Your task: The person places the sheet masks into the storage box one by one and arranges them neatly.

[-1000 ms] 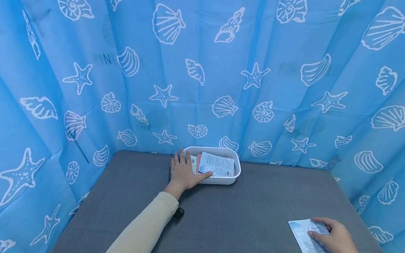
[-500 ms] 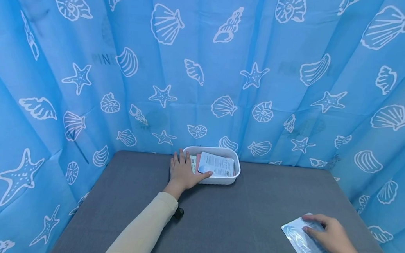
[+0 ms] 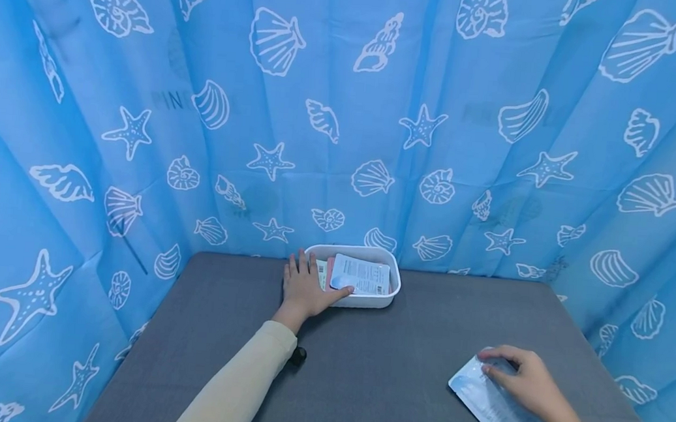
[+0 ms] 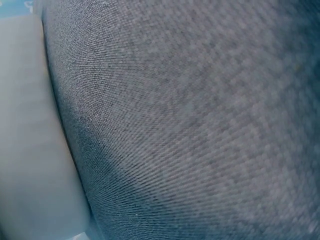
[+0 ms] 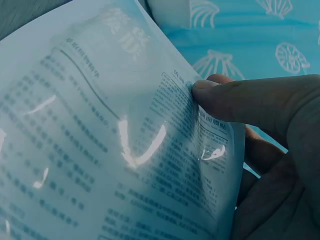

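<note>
A white plastic basket (image 3: 375, 302) stands at the back of the grey table. Several flat packets lie in it: a light blue printed one (image 3: 363, 277) on top, with pink and pale green edges beside it. My left hand (image 3: 304, 293) rests on the basket's left end, fingers spread and straight, thumb along the front rim. In the left wrist view only the basket wall (image 4: 35, 130) and tabletop show. Off to the front right, my right hand (image 3: 523, 381) pinches a glossy light blue sheet mask packet (image 3: 486, 401) by its edge. The right wrist view shows the thumb (image 5: 220, 97) pressed on its printed side.
The grey table (image 3: 398, 365) extends between the basket and my right hand. Directly behind it hangs a blue curtain (image 3: 327, 191) with white shell prints, which also closes off the left and right sides.
My right hand has moved left and slightly away from me, carrying the sheet mask packet with it. The left hand and basket stay where they were.
</note>
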Demonstrator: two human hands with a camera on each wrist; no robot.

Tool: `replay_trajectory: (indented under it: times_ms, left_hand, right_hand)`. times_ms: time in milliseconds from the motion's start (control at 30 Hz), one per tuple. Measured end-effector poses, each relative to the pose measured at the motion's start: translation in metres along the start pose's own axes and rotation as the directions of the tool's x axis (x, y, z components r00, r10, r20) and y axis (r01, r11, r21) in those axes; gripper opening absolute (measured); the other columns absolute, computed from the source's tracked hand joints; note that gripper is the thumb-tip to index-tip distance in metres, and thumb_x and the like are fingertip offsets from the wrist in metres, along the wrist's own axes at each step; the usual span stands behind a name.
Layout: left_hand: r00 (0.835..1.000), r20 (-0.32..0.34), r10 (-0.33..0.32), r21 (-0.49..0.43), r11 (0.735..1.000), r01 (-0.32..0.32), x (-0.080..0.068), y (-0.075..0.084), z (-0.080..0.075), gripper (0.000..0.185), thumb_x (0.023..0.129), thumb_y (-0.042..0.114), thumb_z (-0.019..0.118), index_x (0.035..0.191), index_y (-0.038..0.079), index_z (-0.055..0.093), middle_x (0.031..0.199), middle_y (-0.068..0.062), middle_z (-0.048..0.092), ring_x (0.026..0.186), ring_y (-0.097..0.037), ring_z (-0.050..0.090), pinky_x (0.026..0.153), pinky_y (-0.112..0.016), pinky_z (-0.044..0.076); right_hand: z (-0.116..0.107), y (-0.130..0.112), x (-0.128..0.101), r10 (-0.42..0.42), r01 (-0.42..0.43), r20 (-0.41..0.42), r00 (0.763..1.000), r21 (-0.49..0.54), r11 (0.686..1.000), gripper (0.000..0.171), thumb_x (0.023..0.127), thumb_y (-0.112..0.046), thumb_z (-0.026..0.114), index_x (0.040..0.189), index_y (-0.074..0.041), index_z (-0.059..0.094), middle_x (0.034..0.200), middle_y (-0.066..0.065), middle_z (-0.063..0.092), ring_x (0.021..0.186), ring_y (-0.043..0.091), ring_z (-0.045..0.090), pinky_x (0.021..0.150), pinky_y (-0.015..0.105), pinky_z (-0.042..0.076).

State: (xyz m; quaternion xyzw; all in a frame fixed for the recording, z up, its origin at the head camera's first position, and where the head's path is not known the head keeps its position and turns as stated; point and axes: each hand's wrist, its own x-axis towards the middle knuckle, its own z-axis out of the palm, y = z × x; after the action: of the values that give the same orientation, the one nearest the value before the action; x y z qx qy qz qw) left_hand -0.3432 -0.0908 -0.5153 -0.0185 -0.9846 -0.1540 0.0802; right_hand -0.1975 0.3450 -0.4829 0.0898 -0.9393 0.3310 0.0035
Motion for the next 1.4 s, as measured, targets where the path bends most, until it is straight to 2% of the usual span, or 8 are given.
replay_trajectory:
  times_ms: [133,300,467,733,867,1067,1333,1400]
  left_hand:
    - [1.0,0.003,0.001,-0.004,1.0,-0.001,0.0,0.0,0.0,0.137,0.077,0.097,0.054,0.168,0.001,0.02,0.177,-0.025,0.011,0.164,-0.049,0.011,0.132,-0.062,0.015]
    - [1.0,0.01,-0.004,-0.016,1.0,0.004,0.0,0.0,0.002,0.136,0.078,0.096,0.056,0.169,0.002,0.018,0.177,-0.025,0.009,0.164,-0.05,0.008,0.132,-0.062,0.012]
    - [1.0,0.017,-0.011,-0.022,1.0,0.011,0.002,-0.001,0.006,0.136,0.078,0.095,0.057,0.169,0.002,0.017,0.178,-0.024,0.006,0.164,-0.05,0.005,0.133,-0.063,0.01]
    - [1.0,0.016,-0.018,-0.005,1.0,0.018,0.003,-0.001,0.007,0.139,0.076,0.099,0.054,0.169,0.003,0.017,0.178,-0.024,0.006,0.164,-0.05,0.006,0.132,-0.062,0.011]
    - [1.0,0.019,-0.02,-0.012,1.0,0.02,0.003,0.0,0.005,0.139,0.075,0.099,0.054,0.169,0.003,0.016,0.178,-0.024,0.005,0.164,-0.05,0.005,0.133,-0.063,0.01]
    - [1.0,-0.005,-0.014,0.011,1.0,0.014,0.001,0.001,0.002,0.137,0.077,0.098,0.054,0.168,0.002,0.023,0.177,-0.025,0.01,0.163,-0.051,0.01,0.132,-0.062,0.015]
    - [1.0,0.01,-0.017,0.004,1.0,0.017,-0.001,0.002,0.001,0.136,0.077,0.097,0.055,0.169,0.002,0.02,0.177,-0.025,0.008,0.163,-0.051,0.008,0.133,-0.062,0.012]
    - [1.0,0.008,-0.018,0.0,1.0,0.018,-0.001,0.003,0.001,0.136,0.077,0.097,0.056,0.169,0.002,0.02,0.177,-0.025,0.008,0.163,-0.051,0.008,0.133,-0.062,0.012]
  right_hand:
    - [0.007,-0.007,0.005,-0.046,0.045,0.011,0.999,0.065,0.997,0.012,0.096,-0.014,0.079,0.107,-0.013,0.082,0.109,0.003,0.08,0.1,0.002,0.072,0.085,0.023,0.058]
    - [0.016,-0.017,0.014,-0.097,0.093,0.029,0.995,0.125,0.988,0.01,0.097,-0.011,0.078,0.106,-0.013,0.082,0.108,0.002,0.08,0.101,0.005,0.073,0.088,0.024,0.059]
    - [0.023,-0.028,0.023,-0.134,0.128,0.04,0.99,0.131,0.983,0.011,0.097,-0.011,0.077,0.106,-0.015,0.082,0.108,0.0,0.081,0.104,0.008,0.074,0.091,0.023,0.058]
    - [0.03,-0.045,0.037,-0.189,0.186,0.002,0.982,0.166,0.968,0.015,0.098,-0.005,0.074,0.105,-0.016,0.082,0.107,-0.001,0.081,0.103,0.008,0.074,0.093,0.025,0.058]
    - [0.033,-0.053,0.042,-0.199,0.199,-0.019,0.98,0.181,0.963,0.016,0.099,-0.005,0.073,0.106,-0.016,0.082,0.108,-0.001,0.08,0.105,0.008,0.073,0.093,0.025,0.058]
    - [0.036,-0.064,0.049,-0.181,0.186,-0.041,0.983,0.174,0.967,0.016,0.1,-0.007,0.073,0.108,-0.017,0.082,0.111,-0.001,0.08,0.108,0.014,0.074,0.097,0.03,0.058]
    - [0.043,-0.074,0.057,-0.184,0.197,-0.084,0.979,0.188,0.962,0.017,0.1,-0.006,0.072,0.109,-0.016,0.082,0.112,-0.001,0.08,0.111,0.014,0.073,0.1,0.026,0.055]
    - [0.044,-0.077,0.059,-0.176,0.193,-0.104,0.979,0.194,0.962,0.017,0.1,-0.005,0.073,0.109,-0.016,0.083,0.112,0.0,0.081,0.111,0.015,0.073,0.1,0.029,0.056]
